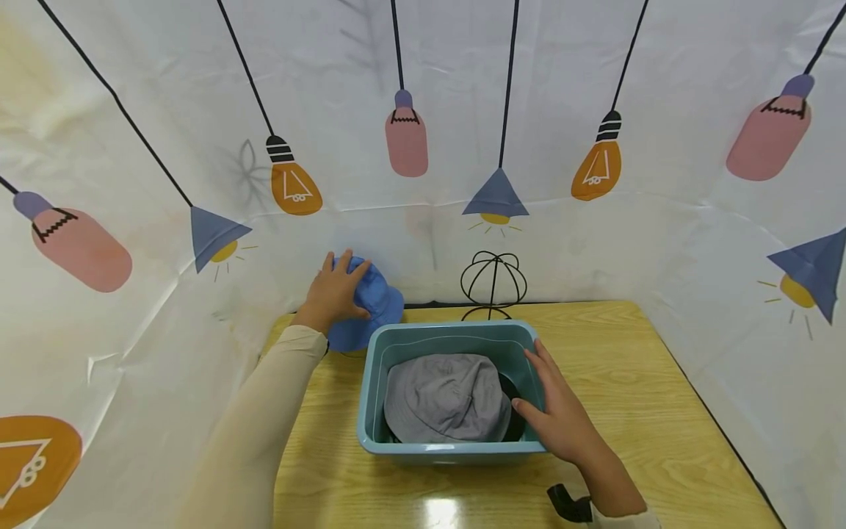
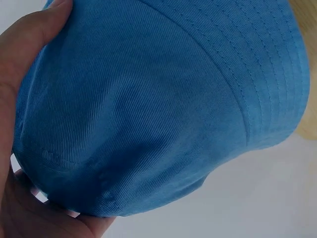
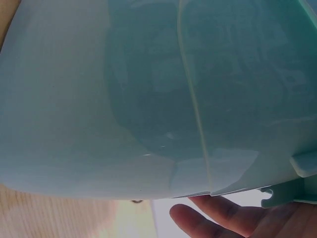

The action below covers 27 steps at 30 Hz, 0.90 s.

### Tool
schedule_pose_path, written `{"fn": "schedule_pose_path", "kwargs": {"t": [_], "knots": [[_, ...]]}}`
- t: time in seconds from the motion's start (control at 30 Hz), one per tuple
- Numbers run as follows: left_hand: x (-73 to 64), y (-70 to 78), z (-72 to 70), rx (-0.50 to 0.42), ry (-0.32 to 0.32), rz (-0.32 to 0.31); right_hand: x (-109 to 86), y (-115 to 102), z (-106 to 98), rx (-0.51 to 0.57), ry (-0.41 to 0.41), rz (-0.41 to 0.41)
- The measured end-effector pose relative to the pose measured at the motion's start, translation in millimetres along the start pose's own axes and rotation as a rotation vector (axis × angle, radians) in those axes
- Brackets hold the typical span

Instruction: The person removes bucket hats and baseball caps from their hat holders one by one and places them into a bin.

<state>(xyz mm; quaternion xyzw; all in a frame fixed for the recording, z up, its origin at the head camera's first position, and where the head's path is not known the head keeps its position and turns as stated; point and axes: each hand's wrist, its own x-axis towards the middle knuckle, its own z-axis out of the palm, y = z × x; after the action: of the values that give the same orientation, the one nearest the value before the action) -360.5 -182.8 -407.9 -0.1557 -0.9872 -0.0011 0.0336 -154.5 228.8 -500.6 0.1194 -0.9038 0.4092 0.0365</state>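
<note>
My left hand grips the crown of a blue cap at the back left of the table. In the left wrist view, the thumb lies on one side of the cap's crown and the fingers on the other; its stitched brim points away. A blue-green plastic basin stands in front, holding a grey bucket hat with a black item partly hidden under it. Across the basin's right rim rests my right hand, fingers extended and thumb reaching over the inside. The right wrist view shows the basin's outer wall close up.
Behind the basin stands an empty black wire hat stand. A thin wire shows under the blue cap. The wooden table meets a white cloth backdrop printed with lamps. A black strap piece sits at my right wrist.
</note>
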Motion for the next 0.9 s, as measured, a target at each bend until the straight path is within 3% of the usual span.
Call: {"fn": "schedule_pose_path", "kwargs": {"t": [0.9], "knots": [[-1.0, 1.7, -5.6, -0.072, 0.005, -0.008, 0.2, 2.5, 0.3, -0.007, 0.006, -0.003]]}}
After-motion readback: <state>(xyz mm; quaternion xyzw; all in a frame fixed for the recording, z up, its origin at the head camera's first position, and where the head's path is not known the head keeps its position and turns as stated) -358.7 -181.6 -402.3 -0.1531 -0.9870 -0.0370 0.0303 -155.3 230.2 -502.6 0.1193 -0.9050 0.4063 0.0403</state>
